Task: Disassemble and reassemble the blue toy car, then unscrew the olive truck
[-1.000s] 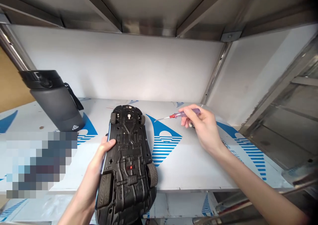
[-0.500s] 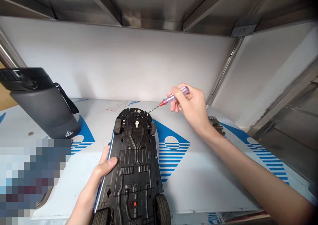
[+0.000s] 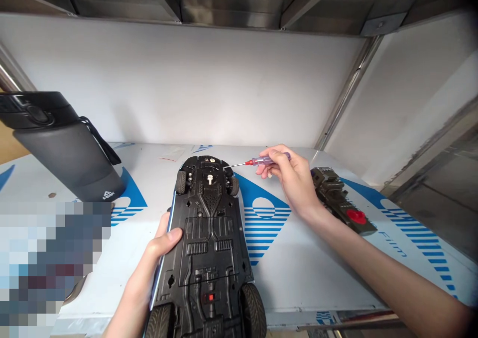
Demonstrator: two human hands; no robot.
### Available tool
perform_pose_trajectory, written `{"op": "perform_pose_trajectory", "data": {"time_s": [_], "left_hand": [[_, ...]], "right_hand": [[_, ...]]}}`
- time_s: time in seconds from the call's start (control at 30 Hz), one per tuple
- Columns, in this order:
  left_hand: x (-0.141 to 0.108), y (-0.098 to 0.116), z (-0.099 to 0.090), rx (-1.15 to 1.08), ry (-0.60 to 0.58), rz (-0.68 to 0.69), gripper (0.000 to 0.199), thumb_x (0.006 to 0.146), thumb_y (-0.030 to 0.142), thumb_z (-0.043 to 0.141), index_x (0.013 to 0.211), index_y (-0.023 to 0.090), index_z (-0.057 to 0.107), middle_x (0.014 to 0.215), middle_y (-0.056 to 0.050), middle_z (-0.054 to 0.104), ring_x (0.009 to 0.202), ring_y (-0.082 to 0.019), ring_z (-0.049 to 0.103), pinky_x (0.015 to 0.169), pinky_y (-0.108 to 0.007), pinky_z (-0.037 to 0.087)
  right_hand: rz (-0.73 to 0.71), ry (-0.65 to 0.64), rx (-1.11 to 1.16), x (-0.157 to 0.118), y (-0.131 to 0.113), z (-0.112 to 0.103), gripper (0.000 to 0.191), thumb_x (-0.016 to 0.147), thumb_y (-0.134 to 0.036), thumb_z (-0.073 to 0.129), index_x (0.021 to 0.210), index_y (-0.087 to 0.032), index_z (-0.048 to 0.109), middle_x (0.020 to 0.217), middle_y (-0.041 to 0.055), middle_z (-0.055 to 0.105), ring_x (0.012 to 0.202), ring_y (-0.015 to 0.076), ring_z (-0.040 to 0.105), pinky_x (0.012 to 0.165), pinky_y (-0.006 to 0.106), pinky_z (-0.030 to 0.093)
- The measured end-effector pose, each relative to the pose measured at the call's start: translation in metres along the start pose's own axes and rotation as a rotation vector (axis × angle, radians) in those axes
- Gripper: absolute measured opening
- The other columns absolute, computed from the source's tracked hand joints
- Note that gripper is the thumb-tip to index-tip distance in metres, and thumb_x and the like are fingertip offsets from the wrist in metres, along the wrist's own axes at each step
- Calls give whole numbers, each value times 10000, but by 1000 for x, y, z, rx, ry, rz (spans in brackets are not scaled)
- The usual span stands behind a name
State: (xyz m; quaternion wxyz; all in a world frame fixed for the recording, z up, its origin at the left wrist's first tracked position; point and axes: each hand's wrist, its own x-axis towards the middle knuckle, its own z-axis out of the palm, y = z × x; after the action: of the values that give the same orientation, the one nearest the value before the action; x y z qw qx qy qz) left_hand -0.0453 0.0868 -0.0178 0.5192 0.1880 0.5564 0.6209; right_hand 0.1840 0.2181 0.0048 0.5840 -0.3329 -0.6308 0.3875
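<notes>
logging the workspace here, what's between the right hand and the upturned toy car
In the head view, the screwdriver held in the right hand bridges the gap, its thin metal shaft pointing toward the toy car; tip contact is unclear.

Dark bottle (image 3: 70, 161), olive toy vehicle (image 3: 330, 184)

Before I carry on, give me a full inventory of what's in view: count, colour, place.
Toy car: 1, black underside, blue side edge, upturned at centre
Screwdriver: 1, purple handle, red collar, tip at car's far end
Toy vehicle: 1, dark green with red part, right
Bottle: 1, dark grey and black, left
Pixelated area: contents unclear, near left
Work surface: 1, pale with blue print, below
Wall panel: white, behind
Metal posts: 2, silver, left and right
Metal shelf: 1, grey, overhead
Left hand: 1, bare, holding car
Right hand: 1, bare, holding screwdriver
</notes>
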Motion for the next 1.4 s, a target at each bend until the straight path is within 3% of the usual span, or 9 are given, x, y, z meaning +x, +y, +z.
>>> {"op": "perform_pose_trajectory", "data": {"time_s": [0.67, 0.9, 1.13, 1.4], "left_hand": [[0, -4, 2, 39, 42, 34, 398, 669, 319, 857, 1044, 220, 768, 831, -60, 811, 987, -408, 796, 795, -436, 673], [-2, -4, 4, 61, 53, 63, 320, 692, 328, 846, 982, 222, 761, 773, -44, 788, 948, -389, 799, 789, -418, 666], [-5, -5, 7, 49, 56, 55, 372, 719, 368, 823, 1057, 230, 752, 859, -49, 814, 954, -382, 803, 811, -430, 673], [2, -6, -3, 49, -38, 81, 288, 745, 334, 833, 981, 207, 729, 765, -36, 778, 856, -335, 802, 756, -373, 650]], "right_hand": [[-22, -15, -61, 1, -4, -1, 203, 1015, -295, 560, 887, -226, 701, 722, 12, 695, 689, 161, 626, 696, 310, 517], [3, -65, -110, 16, -13, 0, 222, 1012, -278, 577, 836, -209, 693, 669, 7, 685, 620, 139, 612, 640, 291, 508], [41, -80, -197, 36, -18, 3, 282, 1003, -297, 619, 738, -206, 648, 632, 31, 704, 563, 132, 585, 605, 299, 489], [115, -78, -265, 63, -12, 9, 304, 949, -231, 595, 654, -181, 649, 590, 48, 675, 510, 114, 554, 530, 276, 462]]}}
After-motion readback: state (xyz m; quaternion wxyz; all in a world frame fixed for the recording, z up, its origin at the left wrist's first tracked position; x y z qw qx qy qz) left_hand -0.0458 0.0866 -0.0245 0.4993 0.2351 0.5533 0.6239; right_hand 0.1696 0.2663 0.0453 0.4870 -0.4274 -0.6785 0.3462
